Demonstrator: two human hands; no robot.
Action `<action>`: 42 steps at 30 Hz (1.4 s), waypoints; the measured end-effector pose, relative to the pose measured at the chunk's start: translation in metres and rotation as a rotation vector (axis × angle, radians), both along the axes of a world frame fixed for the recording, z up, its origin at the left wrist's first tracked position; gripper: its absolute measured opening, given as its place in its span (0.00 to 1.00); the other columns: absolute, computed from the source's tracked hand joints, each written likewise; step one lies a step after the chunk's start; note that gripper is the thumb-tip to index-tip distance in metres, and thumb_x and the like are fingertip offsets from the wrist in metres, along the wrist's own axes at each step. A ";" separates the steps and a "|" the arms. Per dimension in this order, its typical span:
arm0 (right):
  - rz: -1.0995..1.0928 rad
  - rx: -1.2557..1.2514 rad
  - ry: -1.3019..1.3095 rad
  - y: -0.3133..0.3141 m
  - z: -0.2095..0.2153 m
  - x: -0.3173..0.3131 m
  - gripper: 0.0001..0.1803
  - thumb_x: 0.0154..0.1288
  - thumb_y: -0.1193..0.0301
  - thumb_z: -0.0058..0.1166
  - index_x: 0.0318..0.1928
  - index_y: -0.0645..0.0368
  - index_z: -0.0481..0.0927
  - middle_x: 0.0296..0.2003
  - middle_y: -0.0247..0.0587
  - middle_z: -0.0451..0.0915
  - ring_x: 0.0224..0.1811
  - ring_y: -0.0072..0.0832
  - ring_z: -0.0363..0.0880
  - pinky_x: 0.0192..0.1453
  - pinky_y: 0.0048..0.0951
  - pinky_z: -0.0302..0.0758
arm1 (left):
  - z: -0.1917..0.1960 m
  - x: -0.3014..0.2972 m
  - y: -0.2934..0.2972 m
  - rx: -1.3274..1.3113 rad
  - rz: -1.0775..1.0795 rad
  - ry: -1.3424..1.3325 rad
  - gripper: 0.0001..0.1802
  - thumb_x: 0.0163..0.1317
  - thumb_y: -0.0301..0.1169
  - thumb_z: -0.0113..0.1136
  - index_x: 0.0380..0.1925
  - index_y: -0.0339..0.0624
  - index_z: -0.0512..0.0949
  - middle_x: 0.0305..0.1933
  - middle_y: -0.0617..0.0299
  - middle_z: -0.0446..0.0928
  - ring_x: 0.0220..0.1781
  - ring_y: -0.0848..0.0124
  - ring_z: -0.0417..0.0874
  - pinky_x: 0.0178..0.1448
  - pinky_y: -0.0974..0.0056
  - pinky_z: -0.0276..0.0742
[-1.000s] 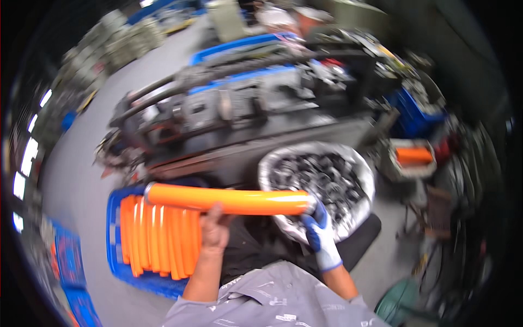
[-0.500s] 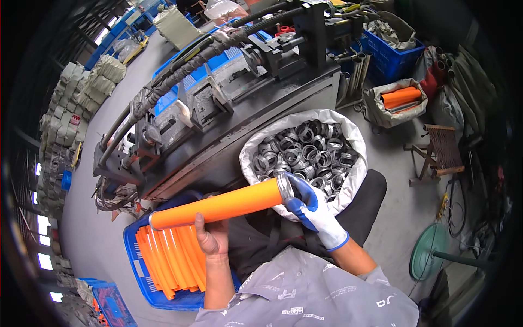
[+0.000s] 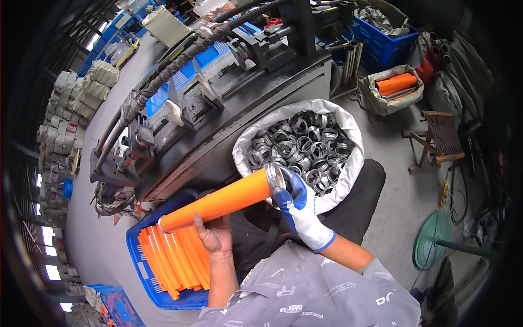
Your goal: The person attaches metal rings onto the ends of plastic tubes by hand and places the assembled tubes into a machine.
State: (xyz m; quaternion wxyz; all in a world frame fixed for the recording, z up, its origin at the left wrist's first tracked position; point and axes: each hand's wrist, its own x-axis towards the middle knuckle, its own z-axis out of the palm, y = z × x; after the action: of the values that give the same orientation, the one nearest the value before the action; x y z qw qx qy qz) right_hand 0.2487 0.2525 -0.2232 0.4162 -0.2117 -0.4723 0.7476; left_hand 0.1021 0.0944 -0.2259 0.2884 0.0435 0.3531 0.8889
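An orange tube (image 3: 220, 203) lies slantwise across my lap, its right end higher in view. My bare left hand (image 3: 213, 235) holds it from beneath near the middle, thumb on the near side, other fingers mostly hidden behind it. At the tube's right end sits a silver metal ring (image 3: 277, 177). My right hand (image 3: 301, 210), in a white and blue glove, is closed round this ring. Just beyond, a white sack (image 3: 353, 158) holds many loose metal rings (image 3: 305, 144). More orange tubes (image 3: 173, 256) lie in a blue crate (image 3: 136, 261) to my left.
A dark metal machine bench (image 3: 218, 122) with thick hoses stands ahead. At the right are a wooden folding stool (image 3: 436, 143), a round green base with a pole (image 3: 430, 240), and a sack of orange pieces (image 3: 389, 103). Stacked pale bundles (image 3: 65, 122) stand far left.
The tube's ringed end has shifted a little left, with my right hand still on the ring. The tube now slants more steeply. My left hand keeps its hold.
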 end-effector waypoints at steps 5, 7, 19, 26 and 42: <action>0.121 -0.007 -0.119 0.016 0.003 0.000 0.37 0.65 0.52 0.66 0.63 0.67 0.74 0.46 0.42 0.82 0.43 0.24 0.80 0.47 0.26 0.78 | 0.006 -0.003 0.002 0.018 0.008 0.000 0.22 0.64 0.44 0.68 0.52 0.43 0.79 0.56 0.58 0.81 0.61 0.62 0.81 0.69 0.52 0.77; 0.203 -0.075 -0.137 0.023 0.011 0.006 0.36 0.65 0.52 0.66 0.63 0.67 0.75 0.44 0.39 0.81 0.39 0.19 0.78 0.42 0.23 0.76 | 0.006 -0.008 -0.002 -0.008 0.011 0.057 0.22 0.64 0.44 0.68 0.52 0.43 0.79 0.55 0.59 0.81 0.60 0.63 0.81 0.68 0.54 0.77; 0.195 0.081 0.057 0.037 0.007 0.003 0.46 0.56 0.65 0.75 0.71 0.68 0.65 0.63 0.46 0.74 0.65 0.28 0.71 0.70 0.32 0.66 | -0.012 -0.021 -0.005 -0.047 0.031 -0.005 0.25 0.66 0.45 0.65 0.56 0.42 0.77 0.58 0.56 0.80 0.62 0.61 0.80 0.66 0.53 0.79; 0.286 0.458 -0.153 0.058 0.009 0.017 0.41 0.62 0.54 0.68 0.68 0.65 0.70 0.55 0.54 0.79 0.59 0.39 0.79 0.64 0.35 0.72 | -0.002 -0.019 -0.006 -0.067 -0.021 0.050 0.25 0.68 0.44 0.64 0.57 0.40 0.76 0.58 0.55 0.79 0.62 0.61 0.80 0.66 0.52 0.79; 0.187 0.067 -0.202 0.077 -0.047 0.018 0.53 0.60 0.49 0.67 0.76 0.64 0.55 0.69 0.49 0.67 0.65 0.36 0.72 0.69 0.35 0.69 | -0.007 -0.025 0.006 -0.039 0.101 -0.099 0.24 0.65 0.46 0.68 0.53 0.43 0.76 0.55 0.59 0.79 0.58 0.62 0.81 0.66 0.53 0.78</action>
State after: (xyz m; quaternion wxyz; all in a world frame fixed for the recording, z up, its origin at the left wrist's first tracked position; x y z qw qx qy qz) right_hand 0.2667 0.3298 -0.2706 0.3020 -0.2270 -0.5542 0.7417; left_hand 0.0771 0.1009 -0.2330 0.2608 -0.0239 0.3577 0.8963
